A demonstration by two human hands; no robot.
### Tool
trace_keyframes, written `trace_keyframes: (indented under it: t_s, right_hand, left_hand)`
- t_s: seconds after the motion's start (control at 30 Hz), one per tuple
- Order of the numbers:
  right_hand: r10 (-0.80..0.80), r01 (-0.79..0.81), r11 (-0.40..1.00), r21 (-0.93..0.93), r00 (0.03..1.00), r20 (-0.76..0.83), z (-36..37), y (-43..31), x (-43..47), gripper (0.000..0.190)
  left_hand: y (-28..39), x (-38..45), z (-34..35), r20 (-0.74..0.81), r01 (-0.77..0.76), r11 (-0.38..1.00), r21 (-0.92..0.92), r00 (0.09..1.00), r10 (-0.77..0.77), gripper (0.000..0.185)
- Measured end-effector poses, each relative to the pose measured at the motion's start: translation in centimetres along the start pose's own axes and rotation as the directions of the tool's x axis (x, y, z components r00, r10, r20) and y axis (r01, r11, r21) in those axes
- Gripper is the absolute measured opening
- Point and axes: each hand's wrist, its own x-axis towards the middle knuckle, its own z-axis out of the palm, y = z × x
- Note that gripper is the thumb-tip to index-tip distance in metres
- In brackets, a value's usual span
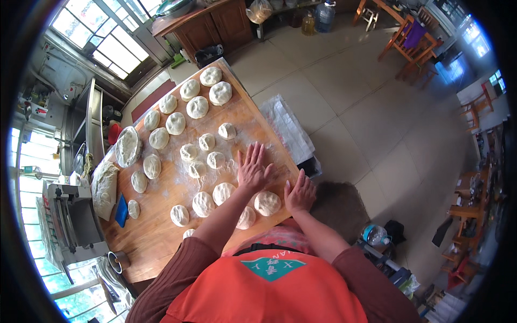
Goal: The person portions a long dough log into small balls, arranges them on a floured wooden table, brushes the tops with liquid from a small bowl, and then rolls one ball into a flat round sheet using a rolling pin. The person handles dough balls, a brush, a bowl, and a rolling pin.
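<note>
My left hand [253, 169] lies palm down over a dough piece, of which only a pale edge shows at its left; the palm's contact is hidden. At the board's right edge, my right hand [300, 193] has its fingers extended, with no object visible in it. A round dough piece [267, 203] rests between my forearms. Several flattened dough rounds [203, 204] and smaller dough lumps [215, 160] are spread over the floured wooden board [133, 242]. A metal bowl of flour [129, 147] and a large dough mass [105, 190] sit along the left side.
A blue scraper [121, 210] lies beside the dough mass. Left of the board stands a metal roller machine [74, 218], with a metal cup [118, 261] at the lower left corner. A white plastic sack [287, 129] is beside the board's right edge, above the tiled floor.
</note>
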Motion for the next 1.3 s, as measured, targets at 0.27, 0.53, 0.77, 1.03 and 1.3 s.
trace_keyframes:
  t_s: [0.27, 0.53, 0.77, 1.03, 1.3]
  right_hand:
    - [0.0, -0.001, 0.998, 0.059, 1.0, 0.007, -0.2, -0.8, 0.3, 0.072]
    - [0.011, -0.011, 1.0, -0.001, 1.0, -0.002, -0.1, -0.8, -0.2, 0.069]
    - [-0.005, 0.005, 1.0, 0.007, 1.0, 0.004, 1.0, -0.7, -0.7, 0.066]
    - [0.024, -0.024, 1.0, 0.013, 1.0, -0.004, 1.2, -0.6, -0.3, 0.062]
    - [0.017, -0.017, 1.0, -0.011, 1.0, 0.003, 1.3, -0.5, -0.3, 0.065]
  left_hand:
    - [-2.0, -2.6, 0.8, -0.03, -0.112, 0.994, 0.002, 0.993, 0.112, 0.062]
    - [-7.5, -4.1, -4.8, -0.309, 0.033, 0.938, -0.344, 0.94, -0.147, 0.067]
    - [-19.1, -9.1, -5.0, -0.288, 0.18, 0.969, -0.171, 0.931, -0.224, 0.057]
    - [-28.1, -18.4, -8.3, -0.16, 0.501, 0.835, -0.227, 0.827, -0.539, 0.057]
    - [-29.8, -14.2, -6.6, -0.185, 0.447, 0.891, 0.08, 0.885, -0.428, 0.075]
